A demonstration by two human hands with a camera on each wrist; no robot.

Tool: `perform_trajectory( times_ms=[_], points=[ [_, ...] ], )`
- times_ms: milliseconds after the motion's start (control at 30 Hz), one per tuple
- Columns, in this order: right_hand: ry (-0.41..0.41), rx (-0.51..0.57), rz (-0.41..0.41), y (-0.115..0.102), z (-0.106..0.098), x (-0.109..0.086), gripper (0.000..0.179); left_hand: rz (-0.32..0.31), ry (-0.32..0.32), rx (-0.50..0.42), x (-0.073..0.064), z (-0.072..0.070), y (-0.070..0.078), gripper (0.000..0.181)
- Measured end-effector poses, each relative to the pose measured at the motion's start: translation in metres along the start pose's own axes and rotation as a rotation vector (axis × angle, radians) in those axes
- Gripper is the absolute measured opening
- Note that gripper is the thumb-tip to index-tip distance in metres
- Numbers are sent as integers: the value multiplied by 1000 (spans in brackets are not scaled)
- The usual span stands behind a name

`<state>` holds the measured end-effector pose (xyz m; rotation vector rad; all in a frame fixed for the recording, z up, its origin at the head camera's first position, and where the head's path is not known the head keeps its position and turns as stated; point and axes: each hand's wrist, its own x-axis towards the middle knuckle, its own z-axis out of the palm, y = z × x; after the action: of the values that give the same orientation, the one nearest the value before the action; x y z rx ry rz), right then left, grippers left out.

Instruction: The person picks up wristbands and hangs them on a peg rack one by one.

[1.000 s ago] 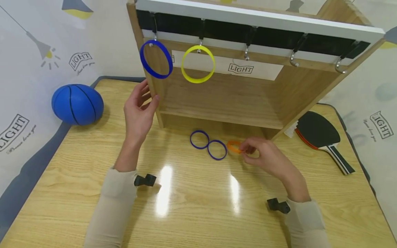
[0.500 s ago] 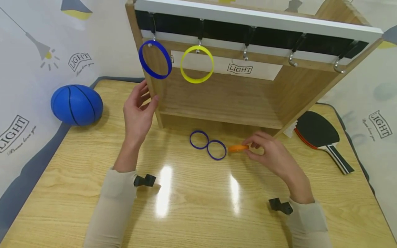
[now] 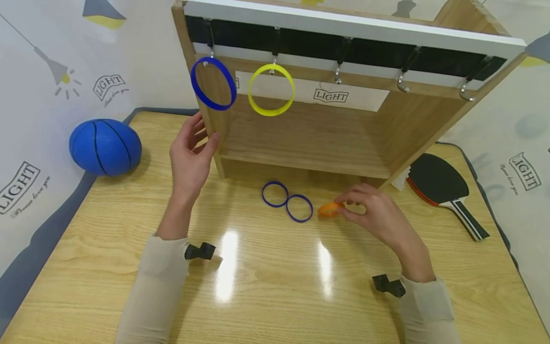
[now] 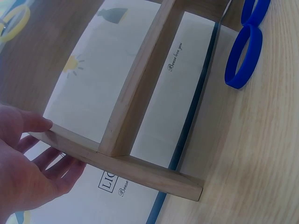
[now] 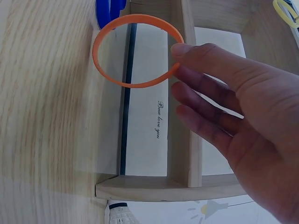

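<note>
Between thumb and fingers, my right hand (image 3: 374, 210) pinches an orange silicone wristband (image 3: 329, 209) by its right edge, near the table in front of the rack; in the right wrist view the orange ring (image 5: 138, 86) appears as a full loop. My left hand (image 3: 189, 160) grips the left side panel of the wooden rack (image 3: 307, 136), thumb in front and fingers behind it. Two blue wristbands (image 3: 299, 220) lie touching each other on the table, left of the orange one. A blue wristband (image 3: 213, 103) and a yellow wristband (image 3: 271, 113) hang from the two leftmost hooks.
Three hooks (image 3: 402, 82) on the right of the rail carry nothing. A blue ball (image 3: 105, 147) rests at the table's left. On the right lies a black table tennis paddle (image 3: 438, 181), with a shuttlecock (image 5: 121, 214) beside the rack. The wooden table (image 3: 275, 286) extends in front.
My right hand has pinched the orange wristband and tilted it, shifting slightly right and away from the blue ones. The left hand keeps its grip on the rack.
</note>
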<state>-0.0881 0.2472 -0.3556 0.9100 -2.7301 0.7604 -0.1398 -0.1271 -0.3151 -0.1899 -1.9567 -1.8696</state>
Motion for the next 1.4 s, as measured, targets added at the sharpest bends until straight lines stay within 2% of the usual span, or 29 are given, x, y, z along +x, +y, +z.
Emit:
perform_trajectory(
  times_ms=[200,367,500,633,800,900,967,1100,1233,1400],
  points=[
    [49,26,-21,-3,-1,3,24,0,0,14,0,1,1,44],
    [79,142,-44,-14,-6,14,23,-1,2,11,0,1,1,43],
    [116,378,-30,-33,-19,30,25,-9,4,9,-1,0,0,43],
    [206,669,9,-60,-38,49,26,-8,6,3,-1,0,0,43],
    [400,1004,92,-82,-58,71,21,3,5,-1,-1,0,0,42],
    [539,1191,86,-86,-64,85,23,8,3,-3,0,0,0,42],
    [612,1293,86,-89,-66,93,25,11,3,-5,0,1,0,42],
    [708,1451,109,-91,-66,106,29,12,4,-2,0,1,0,42],
    [756,1504,135,-89,-63,114,32,6,5,1,0,1,1,42],
    [768,1520,159,-86,-60,117,35,7,7,2,0,1,1,43]
  ],
)
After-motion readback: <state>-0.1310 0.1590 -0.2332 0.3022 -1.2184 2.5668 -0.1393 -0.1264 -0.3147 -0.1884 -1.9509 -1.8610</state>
